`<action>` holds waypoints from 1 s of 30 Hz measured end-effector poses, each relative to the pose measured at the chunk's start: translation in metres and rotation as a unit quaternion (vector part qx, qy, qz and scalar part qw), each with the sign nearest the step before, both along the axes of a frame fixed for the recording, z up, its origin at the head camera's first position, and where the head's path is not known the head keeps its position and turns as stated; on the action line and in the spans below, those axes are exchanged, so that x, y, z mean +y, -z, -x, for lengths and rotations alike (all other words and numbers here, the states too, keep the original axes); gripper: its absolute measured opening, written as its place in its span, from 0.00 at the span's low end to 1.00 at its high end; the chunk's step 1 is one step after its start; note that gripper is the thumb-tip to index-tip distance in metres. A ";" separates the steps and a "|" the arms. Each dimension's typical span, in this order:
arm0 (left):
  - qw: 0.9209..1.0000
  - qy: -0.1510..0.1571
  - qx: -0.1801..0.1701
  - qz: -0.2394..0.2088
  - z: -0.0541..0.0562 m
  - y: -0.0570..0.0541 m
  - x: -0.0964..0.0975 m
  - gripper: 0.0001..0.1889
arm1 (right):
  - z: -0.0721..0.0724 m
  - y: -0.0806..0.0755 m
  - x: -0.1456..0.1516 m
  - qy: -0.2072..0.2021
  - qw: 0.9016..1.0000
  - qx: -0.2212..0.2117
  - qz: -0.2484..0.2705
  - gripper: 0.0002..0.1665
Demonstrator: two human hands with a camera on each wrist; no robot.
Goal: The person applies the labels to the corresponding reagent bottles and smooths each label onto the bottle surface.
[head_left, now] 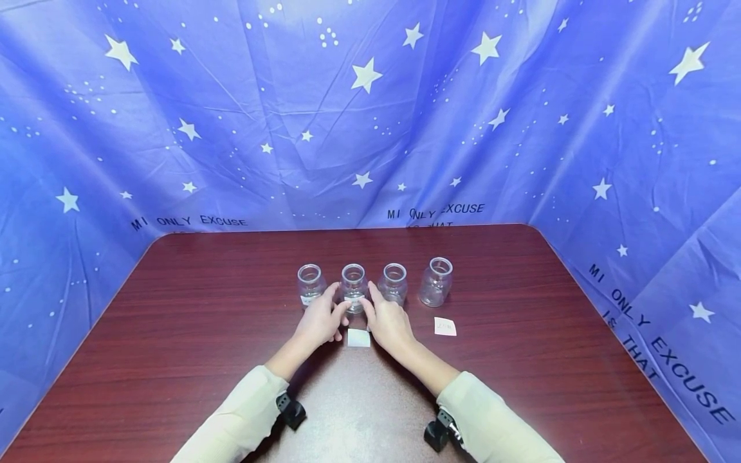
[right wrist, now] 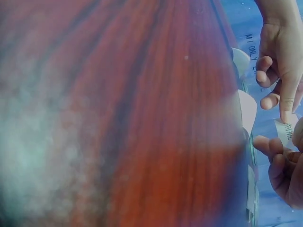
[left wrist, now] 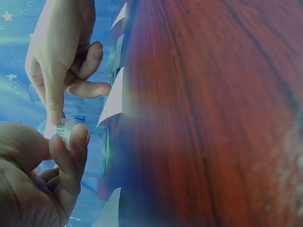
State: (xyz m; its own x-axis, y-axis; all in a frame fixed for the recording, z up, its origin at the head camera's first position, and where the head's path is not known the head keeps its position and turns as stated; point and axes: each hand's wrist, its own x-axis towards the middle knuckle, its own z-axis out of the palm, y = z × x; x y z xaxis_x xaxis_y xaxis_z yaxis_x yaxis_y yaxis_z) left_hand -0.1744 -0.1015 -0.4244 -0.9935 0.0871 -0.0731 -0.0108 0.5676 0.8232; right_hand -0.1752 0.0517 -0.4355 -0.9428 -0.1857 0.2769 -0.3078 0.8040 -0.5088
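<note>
Several clear glass jars stand upright in a row. Around the second jar from the left (head_left: 354, 280) my two hands meet, the left hand (head_left: 317, 320) on its left side and the right hand (head_left: 391, 323) on its right. Both thumbs press a small white label (left wrist: 60, 128) with dark printed characters against the jar's front, while the index fingers reach along its sides. The remaining fingers curl loosely below. On the table just in front of this jar lies a pale paper slip (head_left: 359, 338).
The leftmost jar (head_left: 311, 278) carries a white label low on its front. To the right stand a third jar (head_left: 395, 278) and the rightmost jar (head_left: 436, 283), with a pinkish paper slip (head_left: 445, 326) before it. A blue star-patterned cloth (head_left: 324, 116) hangs behind the dark red wooden table (head_left: 191, 334).
</note>
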 end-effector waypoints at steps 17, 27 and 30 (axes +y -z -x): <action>1.000 -0.005 0.000 -0.015 -0.003 -0.004 -0.005 0.32 | 0.001 0.000 0.005 -0.006 1.000 -0.001 0.017 0.27; 1.000 -0.011 -0.001 -0.022 -0.001 0.000 -0.005 0.30 | 0.002 0.002 0.005 -0.001 1.000 0.004 0.009 0.26; 1.000 -0.010 0.002 -0.019 -0.002 -0.001 -0.005 0.30 | 0.002 0.003 0.005 0.001 1.000 0.005 -0.007 0.24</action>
State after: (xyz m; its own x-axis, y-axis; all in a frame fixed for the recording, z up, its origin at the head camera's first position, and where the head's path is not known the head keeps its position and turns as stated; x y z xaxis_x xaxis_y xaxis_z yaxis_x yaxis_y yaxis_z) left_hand -0.1721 -0.1063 -0.4238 -0.9954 0.0702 -0.0659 -0.0182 0.5351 0.8446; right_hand -0.1768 0.0571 -0.4384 -0.9404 -0.1872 0.2840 -0.3109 0.8117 -0.4945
